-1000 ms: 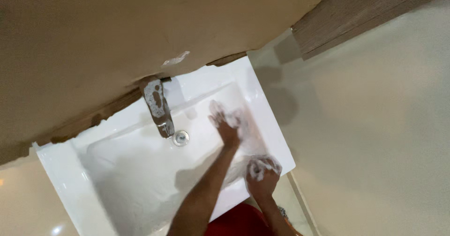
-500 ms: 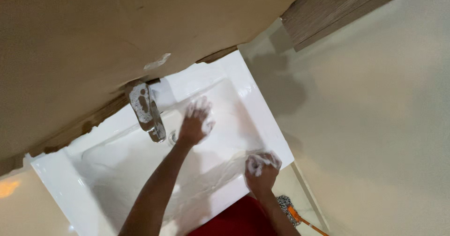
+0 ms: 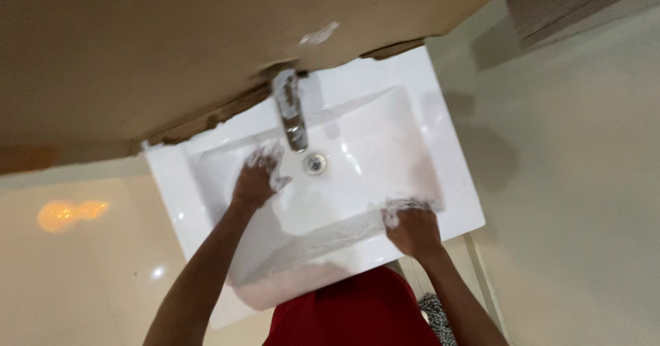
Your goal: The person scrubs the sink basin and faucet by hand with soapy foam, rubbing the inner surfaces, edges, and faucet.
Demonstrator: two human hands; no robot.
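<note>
The white washbasin [image 3: 206, 202] is the largest thing here, a rectangular ceramic piece with a broad flat rim and a shallower rectangular bowl sunk into it. It sits tilted in the head view, its back edge against a brown wall [image 3: 137, 43] whose lower edge looks ragged and chipped where it meets the basin. The glaze is glossy and catches small highlights along the left rim, and a thin band of soap foam runs across the bowl near the front edge.

The red garment [image 3: 350, 315] of the person fills the space just below the basin's front edge.

A chrome tap [image 3: 290, 109] rises from the middle of the back edge and reaches out over the bowl; its top is flecked with suds.

The left hand [image 3: 256, 180] lies flat inside the bowl toward its back left corner, fingers spread and coated in foam, pressing on the ceramic just left of the tap's spout. The right hand [image 3: 411, 224] rests at the front right corner of the bowl, curled with foam over the knuckles; I cannot tell whether it grips anything underneath.

A round metal drain [image 3: 315, 163] lies in the bowl directly under the spout, between the two hands.
</note>
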